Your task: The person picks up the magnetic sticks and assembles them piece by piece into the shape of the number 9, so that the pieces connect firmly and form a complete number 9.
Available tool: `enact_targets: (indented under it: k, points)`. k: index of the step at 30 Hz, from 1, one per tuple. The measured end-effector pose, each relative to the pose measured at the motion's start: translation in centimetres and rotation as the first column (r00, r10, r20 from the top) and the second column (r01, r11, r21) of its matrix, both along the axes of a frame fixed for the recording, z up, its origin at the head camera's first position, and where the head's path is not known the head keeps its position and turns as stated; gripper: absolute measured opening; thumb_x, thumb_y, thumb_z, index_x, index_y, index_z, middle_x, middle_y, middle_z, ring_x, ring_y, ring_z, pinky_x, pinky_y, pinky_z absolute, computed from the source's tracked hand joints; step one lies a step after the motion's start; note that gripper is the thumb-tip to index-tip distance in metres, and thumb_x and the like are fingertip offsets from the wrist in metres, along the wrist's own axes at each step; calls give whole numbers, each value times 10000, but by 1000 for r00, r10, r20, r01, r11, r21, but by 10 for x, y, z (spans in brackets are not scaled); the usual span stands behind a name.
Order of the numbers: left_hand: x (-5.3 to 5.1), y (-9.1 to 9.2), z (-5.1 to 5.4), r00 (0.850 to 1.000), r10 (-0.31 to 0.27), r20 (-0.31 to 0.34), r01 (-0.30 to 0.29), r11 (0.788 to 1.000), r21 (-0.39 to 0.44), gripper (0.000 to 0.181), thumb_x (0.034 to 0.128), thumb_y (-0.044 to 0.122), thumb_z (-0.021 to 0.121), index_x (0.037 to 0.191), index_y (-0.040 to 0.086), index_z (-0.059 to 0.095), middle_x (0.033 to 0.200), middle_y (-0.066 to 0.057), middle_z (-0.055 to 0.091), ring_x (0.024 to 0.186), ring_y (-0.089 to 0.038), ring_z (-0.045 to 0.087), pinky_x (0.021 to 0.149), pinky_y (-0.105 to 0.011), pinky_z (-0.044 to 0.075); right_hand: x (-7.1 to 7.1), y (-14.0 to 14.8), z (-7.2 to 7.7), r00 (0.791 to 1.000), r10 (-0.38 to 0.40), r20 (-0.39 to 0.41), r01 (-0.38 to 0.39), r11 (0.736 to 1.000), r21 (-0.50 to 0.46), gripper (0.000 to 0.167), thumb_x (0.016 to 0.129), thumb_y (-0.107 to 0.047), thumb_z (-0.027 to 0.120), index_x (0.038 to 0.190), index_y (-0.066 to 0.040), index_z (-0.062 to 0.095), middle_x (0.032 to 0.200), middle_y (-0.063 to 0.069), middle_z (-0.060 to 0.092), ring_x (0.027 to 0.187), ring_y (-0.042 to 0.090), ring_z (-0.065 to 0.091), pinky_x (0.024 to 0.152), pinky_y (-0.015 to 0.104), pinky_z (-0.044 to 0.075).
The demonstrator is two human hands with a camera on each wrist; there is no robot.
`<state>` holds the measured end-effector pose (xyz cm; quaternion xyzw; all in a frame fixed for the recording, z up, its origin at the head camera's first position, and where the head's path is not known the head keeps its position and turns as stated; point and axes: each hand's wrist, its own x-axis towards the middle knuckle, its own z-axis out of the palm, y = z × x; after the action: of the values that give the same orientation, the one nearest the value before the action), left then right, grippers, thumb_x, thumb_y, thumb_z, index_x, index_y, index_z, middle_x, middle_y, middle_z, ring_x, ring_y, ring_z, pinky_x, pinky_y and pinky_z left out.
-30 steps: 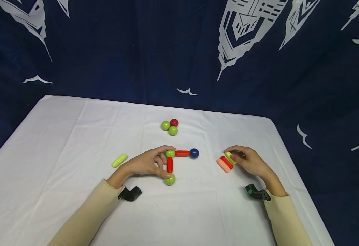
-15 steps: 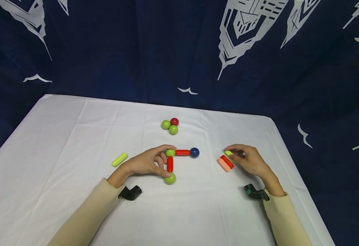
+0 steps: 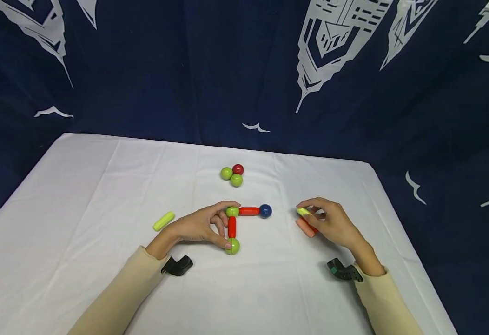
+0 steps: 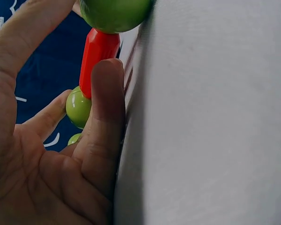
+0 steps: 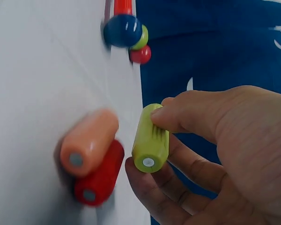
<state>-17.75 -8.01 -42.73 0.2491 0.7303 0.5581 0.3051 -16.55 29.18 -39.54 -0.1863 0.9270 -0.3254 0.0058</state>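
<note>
My left hand spans an L of magnetic pieces, its thumb on the near green ball and a finger on the corner green ball. Between those balls lies a red rod. Another red rod runs right from the corner to a blue ball. My right hand pinches a yellow-green magnetic rod between thumb and fingers, off the table. Metal shows at the rod's end in the right wrist view. Below it lie an orange rod and a red rod, side by side.
Two green balls and a dark red ball sit clustered farther back on the white-covered table. Left of my left hand lies another yellow-green rod. A dark blue curtain hangs behind the table's back edge.
My right hand has lifted the yellow-green rod from beside the red one and moved it slightly left, over the red and orange rods. The left hand keeps its place on the L.
</note>
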Motion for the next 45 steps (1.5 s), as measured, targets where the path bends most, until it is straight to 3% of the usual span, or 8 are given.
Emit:
enact_targets:
  k: [8,17,28,33,45]
  points:
    - [3,2,2,1000,5,0,-5,1000,-7,968,715,102,907,1515,215,372,1086,-128,567,838,-208,653,947,-359,454,11,-21,6,993,118,7,-118,993,-32,301,896,18,698,1153,-139,700,1096,9,681,936,184,642,785,311,568]
    - [2,0,-1,999,-9,-51,8,1000,-28,957,751,122,885,1530,212,337,1058,-117,578,845,-191,664,853,-322,511,22,-50,8,971,238,-5,-238,971,-28,297,901,-10,711,1163,-149,698,1137,-86,679,967,96,624,775,298,533]
    - [1,0,-1,1000,2,-3,-2,1000,-21,1015,751,98,873,1572,215,288,1093,-106,582,850,-199,670,967,-373,453,27,-82,0,939,332,91,-329,943,-41,251,930,-77,702,1158,-183,688,1151,-114,665,1045,76,617,855,303,548]
    - [0,-1,-3,1000,3,0,-3,1000,-10,1016,755,98,870,1575,206,281,1091,-109,580,845,-198,668,969,-365,444,26,-95,-2,919,386,83,-383,923,-46,238,947,-75,677,1165,-168,692,1160,-113,663,1067,73,608,922,354,527]
    - [0,-1,-3,1000,-10,-7,10,1000,13,1019,759,85,861,1581,176,265,1069,-112,591,840,-193,672,1000,-368,419,29,-105,-8,885,458,80,-454,888,-67,241,951,-68,666,1175,-157,681,1171,-88,678,1076,75,614,923,343,526]
